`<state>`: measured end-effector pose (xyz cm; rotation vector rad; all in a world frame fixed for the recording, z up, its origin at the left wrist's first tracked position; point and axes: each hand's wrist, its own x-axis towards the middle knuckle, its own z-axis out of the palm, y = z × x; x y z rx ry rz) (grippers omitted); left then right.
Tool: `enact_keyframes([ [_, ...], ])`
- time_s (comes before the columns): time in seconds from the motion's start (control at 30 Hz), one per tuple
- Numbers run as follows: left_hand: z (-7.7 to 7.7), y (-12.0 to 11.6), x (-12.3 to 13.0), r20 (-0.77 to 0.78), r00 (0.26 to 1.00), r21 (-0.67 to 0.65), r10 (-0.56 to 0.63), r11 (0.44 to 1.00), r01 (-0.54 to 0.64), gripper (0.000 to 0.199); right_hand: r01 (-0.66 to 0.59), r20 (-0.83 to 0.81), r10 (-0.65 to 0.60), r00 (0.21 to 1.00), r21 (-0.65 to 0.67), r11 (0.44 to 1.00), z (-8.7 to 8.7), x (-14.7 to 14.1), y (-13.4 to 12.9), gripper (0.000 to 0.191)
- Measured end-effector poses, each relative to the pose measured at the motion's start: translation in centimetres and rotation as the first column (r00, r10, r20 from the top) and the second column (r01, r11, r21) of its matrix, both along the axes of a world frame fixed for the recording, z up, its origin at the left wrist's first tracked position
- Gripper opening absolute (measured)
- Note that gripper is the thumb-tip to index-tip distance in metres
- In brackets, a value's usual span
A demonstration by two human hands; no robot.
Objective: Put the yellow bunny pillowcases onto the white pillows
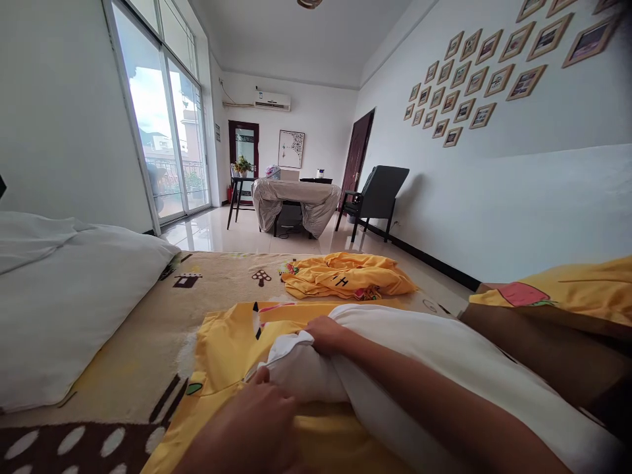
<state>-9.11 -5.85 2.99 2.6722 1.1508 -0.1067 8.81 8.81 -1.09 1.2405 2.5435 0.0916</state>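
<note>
A white pillow stretches from the lower right toward the middle, its narrow end resting on a yellow printed pillowcase. My right hand is closed on the top of that end, bunching the white fabric. At the pillow's near left corner, my left hand is closed with the thumb up, pinching the corner; whether it also grips the yellow cloth is hidden. The pillowcase lies spread under the pillow and both forearms. Just beyond it is a crumpled heap of yellow printed cloth.
Another white pillow lies at the left on the beige patterned blanket. A bent leg in yellow printed clothing is at the right. Across the tiled floor stand a plastic-covered table and a dark chair.
</note>
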Motion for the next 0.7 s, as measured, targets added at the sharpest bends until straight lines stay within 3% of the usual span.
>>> enact_keyframes([
  [0.07, 1.3, -0.7, -0.3, 0.041, 0.999, 0.013, 0.030, 0.999, -0.031, 0.016, -0.001, 0.014, 0.001, 1.000, 0.018, 1.000, -0.4, -0.4, -0.7, 0.022],
  [0.13, 1.6, -1.0, -0.3, 0.070, 0.997, 0.039, 0.040, 0.998, -0.042, 0.016, 0.015, 0.020, -0.016, 1.000, 0.059, 0.998, -0.9, -1.0, -1.8, 0.024],
  [0.4, 0.4, -0.7, 0.5, 0.133, 0.986, 0.155, -0.098, 0.985, 0.077, 0.020, 0.093, 0.063, -0.111, 0.992, 0.234, 0.968, -2.1, -3.4, -6.5, 0.035],
  [0.6, 0.4, -0.9, 2.4, 0.078, 0.952, 0.102, -0.295, 0.953, 0.287, 0.010, 0.075, 0.094, -0.100, 0.991, 0.235, 0.969, -1.3, -3.9, -7.3, 0.036],
  [0.7, 0.2, -0.5, 2.2, 0.160, 0.946, 0.084, -0.280, 0.959, 0.270, 0.009, 0.053, 0.093, -0.078, 0.993, 0.247, 0.968, -0.9, -3.5, -7.3, 0.040],
])
